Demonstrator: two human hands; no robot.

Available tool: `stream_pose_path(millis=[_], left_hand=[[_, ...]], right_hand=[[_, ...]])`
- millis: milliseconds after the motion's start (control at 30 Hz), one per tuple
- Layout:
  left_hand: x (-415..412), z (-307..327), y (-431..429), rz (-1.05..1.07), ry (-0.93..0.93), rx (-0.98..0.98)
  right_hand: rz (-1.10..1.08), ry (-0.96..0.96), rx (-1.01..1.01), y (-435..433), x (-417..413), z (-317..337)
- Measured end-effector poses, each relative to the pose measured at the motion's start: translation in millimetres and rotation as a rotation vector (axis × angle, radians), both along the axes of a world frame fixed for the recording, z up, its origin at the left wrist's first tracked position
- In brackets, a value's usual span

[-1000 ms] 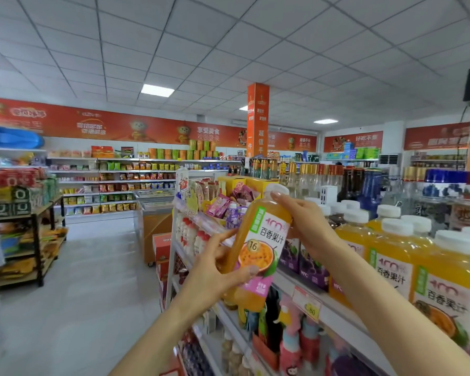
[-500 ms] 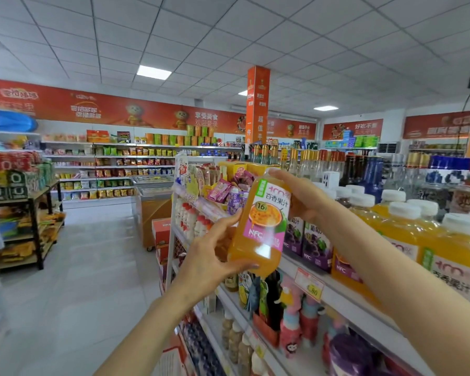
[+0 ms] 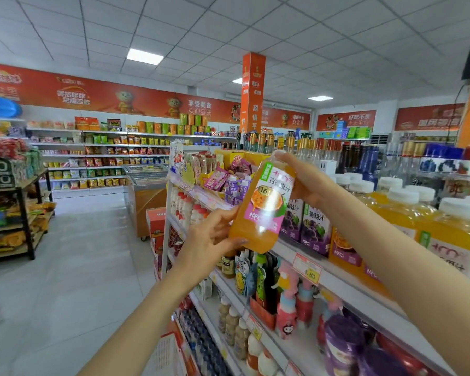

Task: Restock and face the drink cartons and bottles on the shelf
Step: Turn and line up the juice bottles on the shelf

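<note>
The bottle (image 3: 263, 204) had risen slightly, its cap tilted toward 1 o'clock, above the front edge of the shelf (image 3: 345, 286). The left hand (image 3: 209, 240) gripped its base, thumb and fingers curled round it. The right hand (image 3: 307, 180) curled round the neck. Cartons (image 3: 314, 229) stood at its 4 o'clock and shelved bottles (image 3: 399, 213) at 3 o'clock.

The right hand (image 3: 307, 180) hides the cap of the pink-labelled orange plastic juice bottle (image 3: 258, 213); far snack packets (image 3: 114, 150) blur unreadably.
</note>
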State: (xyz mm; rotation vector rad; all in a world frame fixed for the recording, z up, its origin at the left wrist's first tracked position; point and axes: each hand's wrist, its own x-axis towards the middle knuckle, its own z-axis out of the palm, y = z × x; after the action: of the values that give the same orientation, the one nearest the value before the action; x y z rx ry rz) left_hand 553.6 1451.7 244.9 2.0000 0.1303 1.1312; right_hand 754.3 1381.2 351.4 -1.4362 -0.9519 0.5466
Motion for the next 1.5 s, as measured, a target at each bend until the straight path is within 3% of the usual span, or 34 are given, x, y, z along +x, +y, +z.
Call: stream_pose_path(millis=[233,400,500,567,800,933,1100,1367,1500], left_hand=[[-6,-6,14,0.073,-0.197,-0.091],[8,4,15,-0.087,0.15,-0.252],[27,10,7,-0.109,0.269,-0.222],[35,8,6,-0.101,0.224,-0.23],[61,-4,12,-0.392,0.145,-0.411],[81,5,4,-0.474,0.108,-0.427],[103,43,-12,-0.378,0.178,-0.221],[157,83,-24,-0.076,0.258,0.307],[192,91,-28,-0.025,0.372,0.488]], right_hand=[[-0.079,-0.102,0.151,-11,-9,10],[-0.115,-0.333,0.168,-17,-15,22],[-0.093,-0.446,0.123,-20,-17,27],[-0.072,-0.504,0.073,-23,-16,32],[0.086,-0.787,-0.188,-57,-6,69],[0.09,-0.82,-0.215,-73,0,91],[-0.036,-0.816,-0.1,-95,19,119],[-0.361,-0.879,-0.033,-125,56,170],[-0.483,-0.883,-0.037,-130,81,175]])
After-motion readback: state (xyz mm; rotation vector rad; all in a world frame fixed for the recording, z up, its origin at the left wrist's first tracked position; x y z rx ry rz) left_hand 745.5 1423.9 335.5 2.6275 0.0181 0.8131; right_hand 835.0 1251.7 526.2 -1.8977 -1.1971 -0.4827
